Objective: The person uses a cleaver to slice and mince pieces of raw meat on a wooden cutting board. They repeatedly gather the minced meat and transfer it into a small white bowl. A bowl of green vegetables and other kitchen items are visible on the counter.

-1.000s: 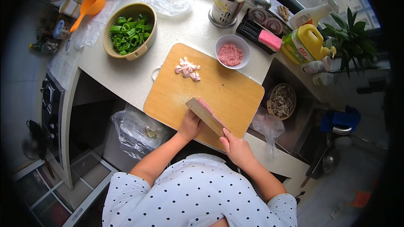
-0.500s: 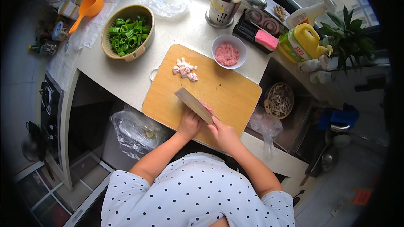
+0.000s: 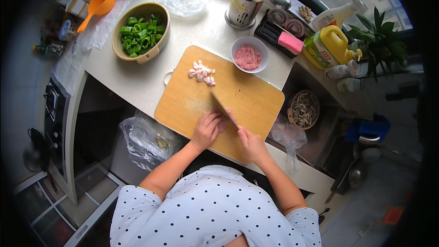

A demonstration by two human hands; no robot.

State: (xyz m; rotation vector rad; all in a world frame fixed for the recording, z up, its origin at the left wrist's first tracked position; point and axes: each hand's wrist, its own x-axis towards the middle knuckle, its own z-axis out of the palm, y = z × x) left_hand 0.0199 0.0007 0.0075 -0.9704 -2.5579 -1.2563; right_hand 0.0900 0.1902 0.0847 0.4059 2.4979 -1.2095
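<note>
My right hand (image 3: 252, 145) is closed round the handle of a kitchen knife (image 3: 224, 108), whose blade stands nearly on edge above the wooden cutting board (image 3: 176, 103). Bent fingers of my left hand (image 3: 206, 130) press a piece of pink raw meat (image 3: 223, 125) against the board, just left of the blade. A bit more pink meat shows at the blade's right side. Farther up the board lies a small pile of pale, pinkish-white cut pieces (image 3: 201, 72); their exact kind is unclear. Beyond the board's far edge stands a white bowl (image 3: 264, 59) of minced pink meat (image 3: 247, 57).
A beige colander (image 3: 151, 56) of cut green peppers (image 3: 139, 34) stands far left. Behind are a chopstick holder (image 3: 241, 13), a pink sponge (image 3: 290, 43) and a yellow jug (image 3: 331, 45). The sink at right holds a basket (image 3: 315, 116) of greyish strips. A plastic bag (image 3: 148, 144) hangs at the front.
The knife has turned from lying rather flat to nearly on edge, its tip swinging right. My left hand has shifted slightly, uncovering more of the meat; my right hand moved a little right.
</note>
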